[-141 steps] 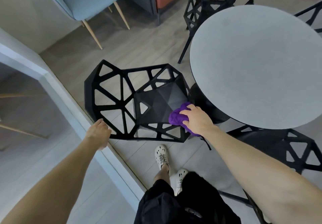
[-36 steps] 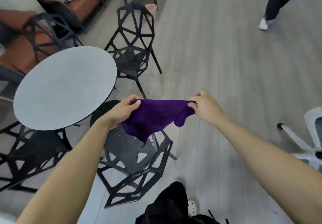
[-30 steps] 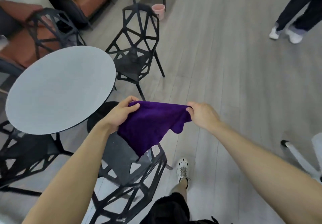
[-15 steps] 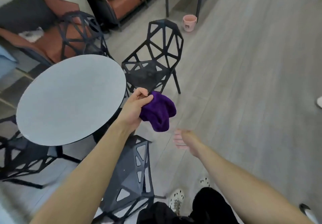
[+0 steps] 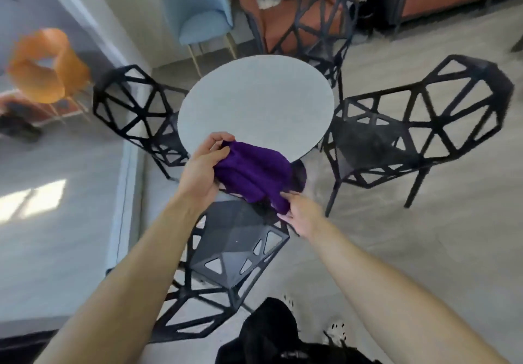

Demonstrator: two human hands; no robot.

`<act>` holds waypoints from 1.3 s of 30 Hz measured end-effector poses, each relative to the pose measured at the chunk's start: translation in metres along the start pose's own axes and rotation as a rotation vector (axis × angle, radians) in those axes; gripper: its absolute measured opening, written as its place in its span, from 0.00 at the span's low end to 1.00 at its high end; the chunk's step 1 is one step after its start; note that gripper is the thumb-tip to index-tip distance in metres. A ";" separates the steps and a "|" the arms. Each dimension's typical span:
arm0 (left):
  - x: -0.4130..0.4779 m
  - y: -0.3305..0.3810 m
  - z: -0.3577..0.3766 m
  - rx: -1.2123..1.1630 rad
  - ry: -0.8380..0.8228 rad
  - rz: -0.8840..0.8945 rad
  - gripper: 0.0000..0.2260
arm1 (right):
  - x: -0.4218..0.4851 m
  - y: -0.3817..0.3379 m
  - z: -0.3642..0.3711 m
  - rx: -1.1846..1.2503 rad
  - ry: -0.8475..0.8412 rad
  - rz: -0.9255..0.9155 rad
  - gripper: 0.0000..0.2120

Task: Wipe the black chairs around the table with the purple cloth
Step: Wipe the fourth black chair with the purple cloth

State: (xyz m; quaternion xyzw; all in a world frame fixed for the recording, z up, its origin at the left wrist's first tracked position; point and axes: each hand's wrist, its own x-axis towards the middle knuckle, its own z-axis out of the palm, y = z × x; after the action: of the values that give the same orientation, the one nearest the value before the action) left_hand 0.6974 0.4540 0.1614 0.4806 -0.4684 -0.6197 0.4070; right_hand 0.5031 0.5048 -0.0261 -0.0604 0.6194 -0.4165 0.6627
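The fuzzy purple cloth (image 5: pixel 254 172) hangs bunched in the air over the 6 o'clock edge of the round, matte grey desk (image 5: pixel 254 100). The left hand (image 5: pixel 202 170) grips its top fold, fingers curled round it. The right hand (image 5: pixel 301 213) meets its lower tip (blur hides whether it pinches). Angular, open-lattice black chairs ring the desk: the 6 o'clock chair (image 5: pixel 232 250), 9 o'clock chair (image 5: pixel 133 109), 12 o'clock chair (image 5: pixel 317 24) and 3 o'clock chair (image 5: pixel 410 137).

Head view, steeply downward, close.

Grey plank floor (image 5: pixel 424 250) (sunlit at left), a blue chair (image 5: pixel 198 10), an orange chair (image 5: pixel 42 63) beyond.
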 end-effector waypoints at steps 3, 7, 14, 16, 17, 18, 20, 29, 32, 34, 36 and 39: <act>-0.005 -0.008 -0.053 0.224 0.244 0.013 0.15 | 0.021 -0.023 0.018 -0.502 0.112 -0.258 0.21; -0.020 -0.038 -0.115 0.239 0.485 -0.044 0.15 | 0.015 -0.076 0.041 -0.875 0.096 -0.544 0.27; -0.048 -0.073 -0.172 -0.022 0.795 -0.061 0.10 | 0.039 -0.148 0.105 -0.613 -0.397 -0.243 0.43; -0.059 -0.069 -0.179 0.061 0.840 -0.038 0.10 | 0.045 -0.161 0.125 -0.636 -0.460 -0.230 0.39; -0.064 -0.066 -0.182 0.119 0.856 -0.031 0.10 | 0.045 -0.167 0.136 -0.671 -0.464 -0.243 0.36; -0.068 -0.062 -0.184 0.173 0.864 -0.039 0.09 | 0.044 -0.172 0.147 -0.716 -0.460 -0.267 0.34; -0.072 -0.056 -0.189 0.243 0.882 -0.089 0.07 | 0.049 -0.181 0.167 -0.797 -0.432 -0.322 0.32; -0.100 -0.043 -0.142 0.342 1.125 -0.217 0.11 | 0.063 -0.204 0.226 -0.861 -0.663 -0.222 0.30; -0.107 -0.049 -0.128 0.577 1.232 -0.262 0.09 | 0.070 -0.205 0.230 -1.151 -0.790 -0.501 0.30; -0.114 -0.054 -0.119 0.663 1.281 -0.240 0.06 | 0.067 -0.203 0.228 -1.352 -0.897 -0.800 0.20; -0.120 -0.058 -0.112 0.729 1.331 -0.228 0.05 | 0.065 -0.203 0.228 -1.439 -0.998 -1.056 0.07; -0.129 -0.060 -0.107 0.717 1.398 -0.263 0.10 | 0.066 -0.199 0.233 -1.437 -1.104 -1.225 0.06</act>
State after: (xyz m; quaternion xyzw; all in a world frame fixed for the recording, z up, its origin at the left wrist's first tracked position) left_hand 0.8254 0.5707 0.1203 0.9110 -0.2150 -0.0292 0.3507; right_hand 0.6034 0.2337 0.0941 -0.9094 0.2005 -0.1327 0.3394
